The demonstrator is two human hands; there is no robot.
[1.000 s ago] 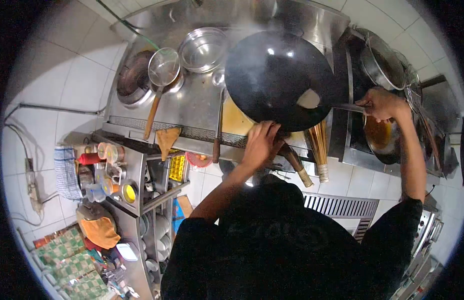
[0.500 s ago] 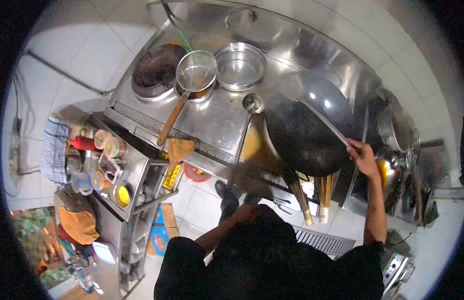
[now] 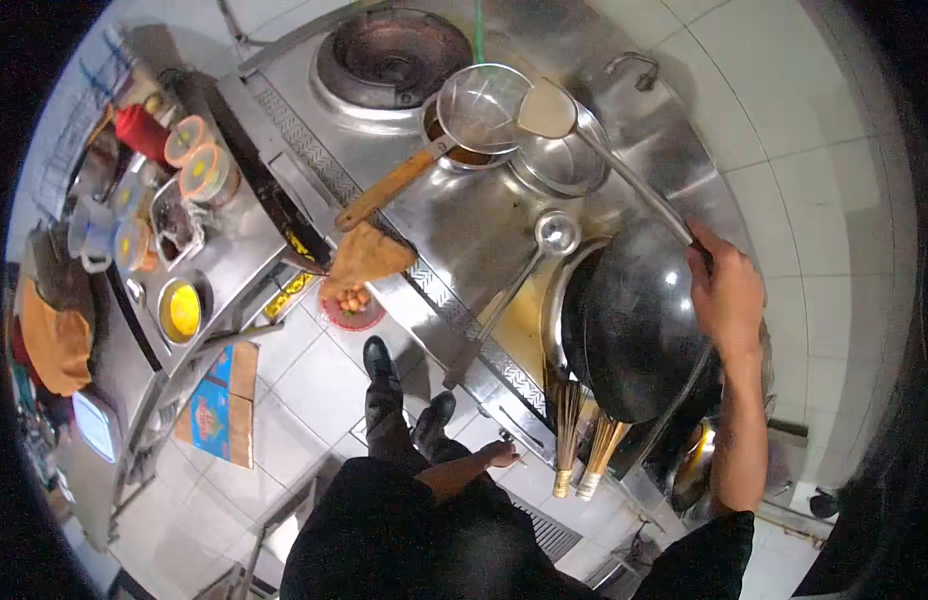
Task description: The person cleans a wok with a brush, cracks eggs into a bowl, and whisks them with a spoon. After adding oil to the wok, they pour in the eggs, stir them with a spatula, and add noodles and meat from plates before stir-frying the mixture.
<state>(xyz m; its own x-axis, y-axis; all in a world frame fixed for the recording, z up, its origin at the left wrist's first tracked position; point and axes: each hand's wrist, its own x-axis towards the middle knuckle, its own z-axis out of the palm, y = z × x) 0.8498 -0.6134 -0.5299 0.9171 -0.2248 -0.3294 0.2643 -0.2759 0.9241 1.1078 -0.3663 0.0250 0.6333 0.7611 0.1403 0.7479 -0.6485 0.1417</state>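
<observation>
My right hand [image 3: 726, 290] is wrapped round the handle of a long metal spatula [image 3: 634, 180]. Its pale, broad head hangs over the rim of a round wire strainer [image 3: 482, 105] and a steel pan [image 3: 562, 160]. Below that hand lies a black wok [image 3: 639, 325] on the stove. My left hand [image 3: 500, 454] is low in front of the stove, by its front edge, with its fingers pressed together; what they grip is too small to make out. A ladle [image 3: 557, 234] rests on the steel top, left of the wok.
Bamboo brushes [image 3: 568, 440] stand at the stove's front. A brown cloth [image 3: 372, 254] hangs over the edge. At left, a side counter [image 3: 244, 240] holds a red bottle [image 3: 142, 132], tubs and a yellow-filled bowl [image 3: 182, 310]. On the floor are a cardboard box [image 3: 212, 418] and a red basket [image 3: 353, 305].
The view has turned and shifted. The spatula has moved from over the wok to over the strainer and pan. My left hand has reached out from my body towards the stove's front.
</observation>
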